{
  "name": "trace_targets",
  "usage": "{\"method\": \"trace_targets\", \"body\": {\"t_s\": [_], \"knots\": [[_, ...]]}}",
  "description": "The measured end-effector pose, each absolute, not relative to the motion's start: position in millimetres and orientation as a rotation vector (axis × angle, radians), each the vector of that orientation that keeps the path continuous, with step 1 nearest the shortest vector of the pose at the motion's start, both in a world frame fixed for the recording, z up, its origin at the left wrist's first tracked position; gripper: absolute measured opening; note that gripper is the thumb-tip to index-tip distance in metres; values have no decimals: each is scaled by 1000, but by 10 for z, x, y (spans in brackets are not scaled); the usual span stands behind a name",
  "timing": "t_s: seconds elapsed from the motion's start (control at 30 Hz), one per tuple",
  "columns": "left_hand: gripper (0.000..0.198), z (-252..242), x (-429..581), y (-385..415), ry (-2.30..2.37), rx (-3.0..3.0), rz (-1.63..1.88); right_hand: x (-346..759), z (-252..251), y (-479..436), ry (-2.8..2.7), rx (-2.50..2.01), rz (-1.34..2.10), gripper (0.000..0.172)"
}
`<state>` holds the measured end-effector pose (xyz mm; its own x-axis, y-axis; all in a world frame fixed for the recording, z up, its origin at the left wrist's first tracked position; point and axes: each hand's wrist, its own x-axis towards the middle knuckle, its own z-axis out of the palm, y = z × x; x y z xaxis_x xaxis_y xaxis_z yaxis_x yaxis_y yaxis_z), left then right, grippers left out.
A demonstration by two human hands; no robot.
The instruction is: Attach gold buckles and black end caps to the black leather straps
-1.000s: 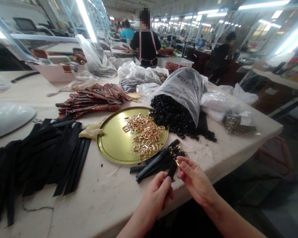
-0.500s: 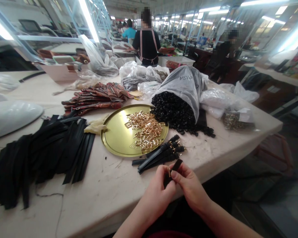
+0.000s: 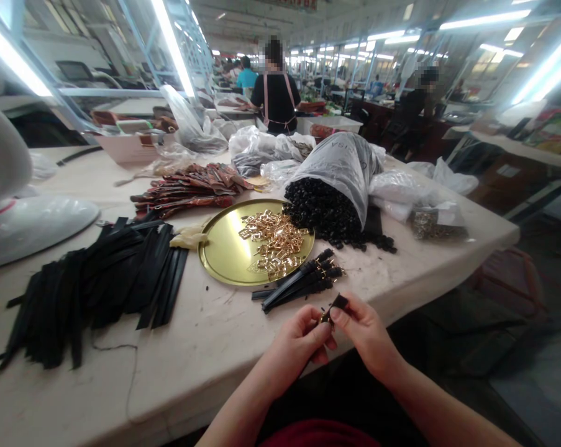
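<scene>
My left hand and my right hand meet at the table's front edge, both pinched on one black strap with a small gold buckle at its end. Just beyond them lies a small bundle of finished black straps with gold buckles. A round gold tray holds a heap of loose gold buckles. A grey plastic bag spills small black loops onto the table behind the tray.
A large pile of plain black straps lies at the left, red-brown straps behind it, a white machine base at far left. Clear bags sit at the right. A person in a black top stands at a far table.
Both hands have drawn the strap back from the finished bundle toward me, and the fingers have closed in on its buckle end. The view has shifted slightly.
</scene>
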<state>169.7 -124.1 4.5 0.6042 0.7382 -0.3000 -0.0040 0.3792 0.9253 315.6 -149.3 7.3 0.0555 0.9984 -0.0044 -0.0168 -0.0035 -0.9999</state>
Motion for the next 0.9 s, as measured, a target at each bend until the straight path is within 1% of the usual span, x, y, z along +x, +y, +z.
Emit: {"method": "trace_targets", "body": {"t_s": [0.1, 0.17, 0.2, 0.27, 0.33, 0.43, 0.47, 0.53, 0.6, 0.67, 0.77, 0.83, 0.9], "knots": [[25, 41, 1703, -1239, 829, 1061, 560, 3157, 41, -1436, -852, -1119, 1552, 19], [25, 59, 1724, -1244, 858, 1017, 573, 3142, 30, -1410, -785, -1100, 1628, 20], [25, 74, 1740, -1250, 876, 988, 584, 3133, 35, -1407, -814, -1119, 1595, 20], [24, 109, 1774, -1262, 911, 948, 620, 3120, 55, -1420, -997, -1205, 1373, 20], [23, 128, 1806, -1271, 947, 958, 650, 3127, 63, -1450, -1263, -1312, 991, 20], [20, 98, 1831, -1263, 999, 1031, 654, 3184, 16, -1500, -1629, -1372, 432, 9], [19, 78, 1832, -1257, 1011, 1051, 650, 3208, -10, -1512, -1731, -1353, 320, 6], [17, 45, 1829, -1240, 1026, 1074, 643, 3249, -54, -1521, -1886, -1285, 244, 10], [18, 39, 1822, -1221, 1040, 1070, 644, 3264, -73, -1504, -1892, -1248, 356, 9], [21, 55, 1815, -1196, 1042, 1054, 637, 3253, -67, -1463, -1737, -1271, 590, 8], [27, 53, 1800, -1143, 1027, 1062, 596, 3210, -39, -1398, -1467, -1342, 889, 19], [32, 7, 1792, -1096, 1021, 1082, 573, 3186, -12, -1380, -1429, -1357, 922, 22], [35, -60, 1788, -1044, 1037, 1094, 588, 3186, 19, -1378, -1522, -1309, 882, 25]]}}
